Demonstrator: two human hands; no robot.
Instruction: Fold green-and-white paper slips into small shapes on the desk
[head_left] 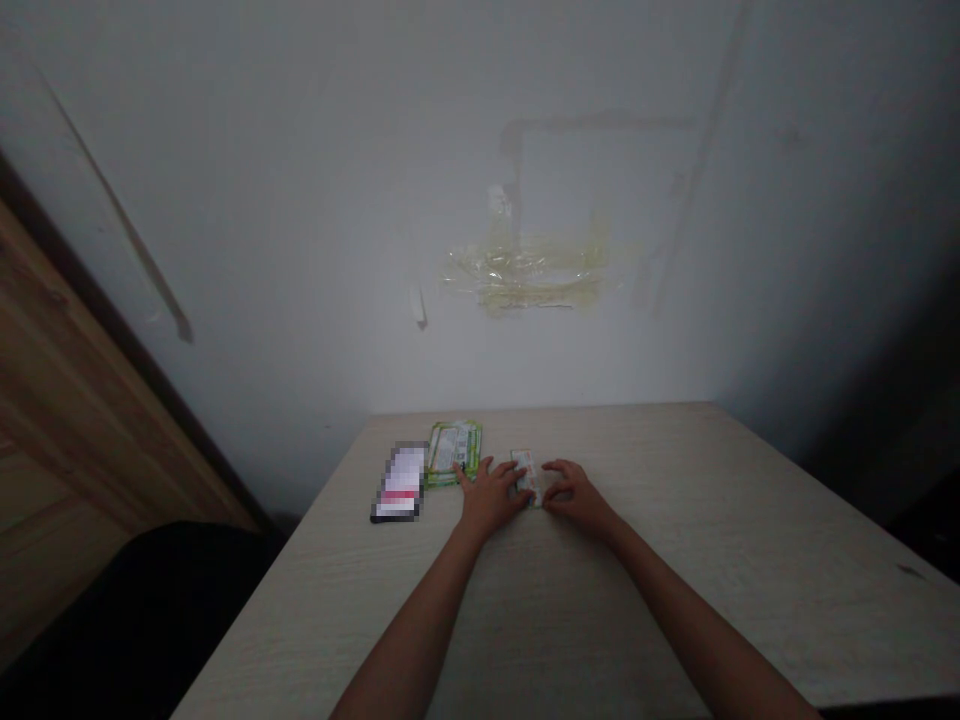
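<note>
A small, narrow white piece with coloured print (527, 470), perhaps a folded paper or packet, lies on the table between my hands. My left hand (491, 500) rests over its left side with the fingers spread, and the thumb and a fingertip touch it. To its right is my right hand (581, 500), thumb and fingers curved and apart, with nothing visible between them. Just beyond my left hand sits a stack of green-and-white printed cards or packets (454, 450); one left finger reaches to its near edge. The print is too small to read.
A phone with a blurred, lit screen (401, 480) lies left of the stack. The pale wooden table (540, 620) meets a white wall (300, 200) carrying strips of clear tape (525, 280). Wooden panelling (90, 400) and a dark rounded shape (172, 610) stand at the left.
</note>
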